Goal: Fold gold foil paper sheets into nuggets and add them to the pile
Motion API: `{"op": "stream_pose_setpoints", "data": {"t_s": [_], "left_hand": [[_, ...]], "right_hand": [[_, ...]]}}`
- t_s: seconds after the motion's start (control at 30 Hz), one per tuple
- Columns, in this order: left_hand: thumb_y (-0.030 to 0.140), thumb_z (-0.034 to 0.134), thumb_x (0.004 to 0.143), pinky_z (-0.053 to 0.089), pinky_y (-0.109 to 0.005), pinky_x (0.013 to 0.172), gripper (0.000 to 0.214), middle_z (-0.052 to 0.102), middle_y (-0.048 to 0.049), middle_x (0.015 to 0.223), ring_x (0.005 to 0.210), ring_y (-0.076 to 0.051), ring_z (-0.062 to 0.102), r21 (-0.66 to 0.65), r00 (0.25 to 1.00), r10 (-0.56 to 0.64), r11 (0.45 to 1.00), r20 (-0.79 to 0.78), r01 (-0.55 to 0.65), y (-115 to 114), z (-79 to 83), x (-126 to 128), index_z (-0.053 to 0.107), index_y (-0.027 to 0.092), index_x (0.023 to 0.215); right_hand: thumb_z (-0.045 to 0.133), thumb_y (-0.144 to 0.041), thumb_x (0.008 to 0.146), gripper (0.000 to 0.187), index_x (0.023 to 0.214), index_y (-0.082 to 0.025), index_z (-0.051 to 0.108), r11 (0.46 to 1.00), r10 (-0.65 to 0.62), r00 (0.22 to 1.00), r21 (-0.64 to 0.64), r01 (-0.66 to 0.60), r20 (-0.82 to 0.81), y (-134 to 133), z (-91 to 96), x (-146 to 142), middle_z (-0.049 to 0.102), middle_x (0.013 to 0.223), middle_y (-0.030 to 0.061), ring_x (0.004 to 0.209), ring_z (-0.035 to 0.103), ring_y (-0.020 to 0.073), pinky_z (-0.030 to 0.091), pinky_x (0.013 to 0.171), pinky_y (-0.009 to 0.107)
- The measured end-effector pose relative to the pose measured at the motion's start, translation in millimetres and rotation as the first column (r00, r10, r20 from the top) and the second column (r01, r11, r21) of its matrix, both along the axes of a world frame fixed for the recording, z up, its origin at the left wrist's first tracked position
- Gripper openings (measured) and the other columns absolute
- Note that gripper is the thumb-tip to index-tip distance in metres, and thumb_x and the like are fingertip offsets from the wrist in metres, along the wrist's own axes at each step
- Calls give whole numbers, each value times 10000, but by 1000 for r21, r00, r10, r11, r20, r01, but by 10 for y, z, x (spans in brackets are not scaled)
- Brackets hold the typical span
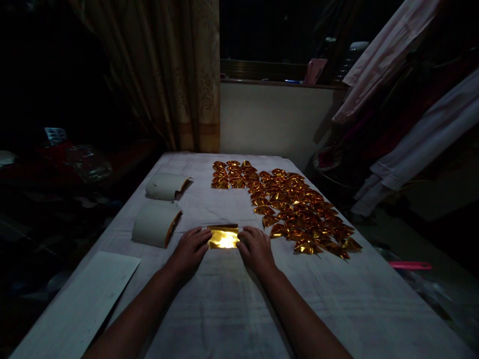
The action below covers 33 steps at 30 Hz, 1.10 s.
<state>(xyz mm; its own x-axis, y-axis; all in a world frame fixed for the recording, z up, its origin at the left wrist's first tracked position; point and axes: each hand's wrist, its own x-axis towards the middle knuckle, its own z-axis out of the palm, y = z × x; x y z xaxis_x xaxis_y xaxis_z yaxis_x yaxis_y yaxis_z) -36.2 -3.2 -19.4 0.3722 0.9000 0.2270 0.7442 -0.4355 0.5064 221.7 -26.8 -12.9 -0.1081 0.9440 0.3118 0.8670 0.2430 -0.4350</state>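
Note:
A shiny gold foil paper (223, 236) lies on the cloth-covered table between my two hands, with a darker band along its far edge. My left hand (190, 248) has its fingers bent together at the paper's left end. At the right end, the curled fingers of my right hand (256, 247) hold the other side. My thumbs are mostly hidden. To the right of my hands lie many folded gold foil pieces (288, 202), crowded in rows with pointed ends.
Two curved grey-white stacks (155, 223) with orange-gold inner edges stand on the left of the table (224, 309). A flat white board (80, 304) lies at the near left. Curtain (187, 89) and wall bound the far edge; clothes (422, 144) hang at right.

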Motion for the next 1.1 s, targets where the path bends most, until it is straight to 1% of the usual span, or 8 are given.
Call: {"op": "stream_pose_setpoints", "data": {"t_s": [0.13, 0.2, 0.3, 0.4, 0.67, 0.83, 0.97, 1.1], "left_hand": [[261, 552, 885, 414, -538, 1116, 392, 675, -73, 1326, 1318, -307, 530, 1, 1000, 7, 1000, 0, -7, -4, -9, 14, 696, 225, 1248], [264, 555, 890, 407, -532, 1125, 391, 675, -64, 1327, 1321, -301, 527, 2, 1000, 8, 1000, -1, -8, -6, -5, 21, 689, 236, 1256], [247, 564, 879, 414, -518, 1124, 428, 665, -56, 1343, 1324, -292, 527, -1, 1000, 10, 1000, -6, -10, -11, 2, 23, 662, 250, 1295], [221, 561, 860, 420, -517, 1118, 481, 656, -69, 1354, 1325, -297, 526, -6, 1000, 22, 1000, -19, -22, -18, -4, 22, 634, 236, 1335], [243, 536, 885, 432, -499, 1106, 442, 671, -65, 1332, 1319, -298, 532, -11, 998, 32, 999, -55, -32, -25, 21, 5, 649, 240, 1312], [215, 521, 906, 289, -645, 1150, 392, 653, -58, 1359, 1323, -335, 522, 60, 972, 81, 996, -220, -70, -154, 175, 167, 671, 276, 1263], [259, 478, 954, 190, -616, 1200, 434, 602, -122, 1415, 1375, -328, 475, 149, 936, -17, 986, -352, 74, -306, 189, 364, 588, 190, 1368], [293, 389, 1016, 176, -535, 1222, 483, 484, -69, 1532, 1428, -261, 420, 129, 906, -167, 964, -389, 233, -380, 113, 328, 443, 245, 1494]], "right_hand": [[533, -228, 931, 307, 1204, -196, 670, 991, 2, 999, 133, -9, 49, -47, 44, -155, 594, 1384, 128, 1303, 485, 281, 329, 1087, 461], [500, -247, 960, 422, 1370, -172, 571, 983, 115, 987, 128, -129, 114, -62, 75, -323, 496, 1502, 129, 1416, 378, 281, 239, 1164, 491], [463, -327, 1001, 526, 1495, -150, 432, 958, 284, 943, -17, -286, 172, -59, 105, -585, 405, 1571, 126, 1466, 321, 272, 164, 1212, 516], [426, -421, 1023, 587, 1524, -119, 378, 945, 311, 935, -161, -285, 171, -44, 123, -705, 336, 1599, 145, 1492, 276, 290, 144, 1218, 552], [381, -570, 1010, 692, 1559, -154, 316, 891, 383, 904, -335, -307, 190, -35, 212, -388, 213, 1634, 143, 1527, 164, 301, 95, 1217, 597], [389, -603, 995, 735, 1556, -133, 318, 894, 363, 907, -354, -274, 214, -39, 225, -259, 197, 1632, 144, 1526, 161, 313, 92, 1217, 613], [397, -634, 982, 760, 1551, -134, 333, 902, 369, 902, -321, -289, 223, -45, 206, -238, 229, 1621, 155, 1519, 185, 323, 123, 1213, 617], [388, -665, 973, 794, 1552, -126, 331, 901, 385, 896, -302, -313, 221, -39, 183, -221, 236, 1615, 170, 1516, 193, 335, 128, 1209, 623]]}}
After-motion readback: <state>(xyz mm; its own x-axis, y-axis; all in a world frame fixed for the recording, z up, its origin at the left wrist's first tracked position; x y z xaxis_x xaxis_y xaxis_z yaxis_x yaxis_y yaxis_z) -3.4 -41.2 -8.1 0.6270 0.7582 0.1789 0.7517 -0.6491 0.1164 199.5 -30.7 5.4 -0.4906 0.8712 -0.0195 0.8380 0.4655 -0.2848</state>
